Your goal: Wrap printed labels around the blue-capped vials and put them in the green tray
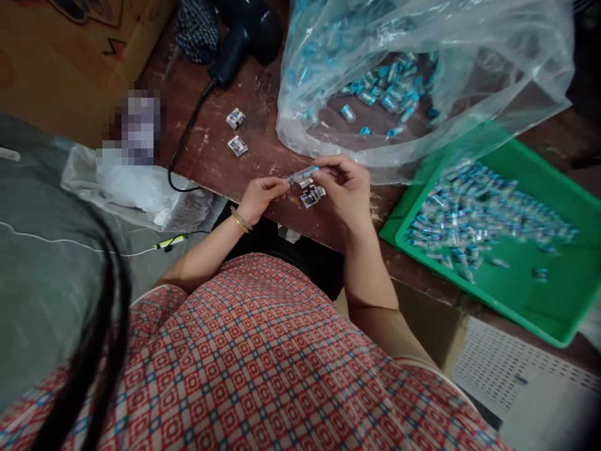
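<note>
Hands meet just above the near edge of the worktop [263,160], and both are closed on one thing. The left hand [260,195] pinches with thumb and forefinger the clear end of a small tube [304,173]. The right hand [345,188] pinches the other end, where the blue cap is. The small tube lies almost level between them, a little higher on the right side, and it does not touch the wood.

The step in hand seems to be some fine work at the left end of this tube, but the detail at the fingertips is too small to tell. To do it well, the grip should probably be at the two ends only, so that the middle is free. The pinch should be light, because such a smooth piece will likely slip or roll.

Directly under the hands lies a little pile of printed labels [312,195], near the right palm. Two more printed pieces [236,118] lie further left, beside the cord [188,131] of a black heat tool [244,37]. Behind the hands a clear plastic bag [422,75] holds many similar tubes. To the right, well apart, a green tray [554,300] carries another heap.
</note>
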Tool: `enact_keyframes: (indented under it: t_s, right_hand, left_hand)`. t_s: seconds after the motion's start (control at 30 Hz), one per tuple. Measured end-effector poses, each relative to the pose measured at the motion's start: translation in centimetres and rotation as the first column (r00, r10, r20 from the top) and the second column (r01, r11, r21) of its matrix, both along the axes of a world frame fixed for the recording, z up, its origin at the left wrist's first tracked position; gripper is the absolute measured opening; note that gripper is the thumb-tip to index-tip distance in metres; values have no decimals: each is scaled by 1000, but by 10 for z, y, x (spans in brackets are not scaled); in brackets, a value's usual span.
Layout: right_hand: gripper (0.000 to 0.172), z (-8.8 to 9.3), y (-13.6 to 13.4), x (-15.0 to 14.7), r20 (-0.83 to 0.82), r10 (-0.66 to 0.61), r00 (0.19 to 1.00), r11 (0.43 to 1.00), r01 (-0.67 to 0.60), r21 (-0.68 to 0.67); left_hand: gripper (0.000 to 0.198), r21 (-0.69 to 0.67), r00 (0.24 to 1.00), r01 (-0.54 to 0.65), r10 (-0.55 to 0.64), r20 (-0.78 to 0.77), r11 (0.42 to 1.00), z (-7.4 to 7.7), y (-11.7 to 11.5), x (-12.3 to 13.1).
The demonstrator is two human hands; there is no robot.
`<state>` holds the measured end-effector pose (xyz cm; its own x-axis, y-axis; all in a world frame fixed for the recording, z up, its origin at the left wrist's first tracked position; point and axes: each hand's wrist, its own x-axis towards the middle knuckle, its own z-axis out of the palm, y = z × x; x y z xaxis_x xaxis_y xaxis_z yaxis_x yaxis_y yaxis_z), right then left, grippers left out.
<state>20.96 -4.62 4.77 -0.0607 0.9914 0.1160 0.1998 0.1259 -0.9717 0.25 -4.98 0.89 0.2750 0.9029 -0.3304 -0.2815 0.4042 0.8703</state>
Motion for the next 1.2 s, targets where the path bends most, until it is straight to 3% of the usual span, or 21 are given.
enact_keyframes:
  t_s: [0.23,0.57,0.77,1.03,1.2]
  right_hand:
    - [17,11,-12,-2,114,10,993,993,-23,117]
    - [18,6,-24,2,128,-81,988,988,62,141]
    - [18,6,-25,5,86,-120,989,988,110,109]
    - [18,6,-28,8,-5,-111,994,993,111,30]
    - [16,3,-32,1,44,-100,994,994,98,47]
  left_hand:
    - [43,-78,998,60,-58,31,995,-1,-6,-5]
    - [40,43,996,12,-8,-90,999,4,-10,5]
    - [45,68,997,8,-3,-72,998,9,-10,5]
    - [34,33,995,6,-3,-105,999,13,-11,7]
    - [33,54,989,21,-12,-150,998,12,-11,7]
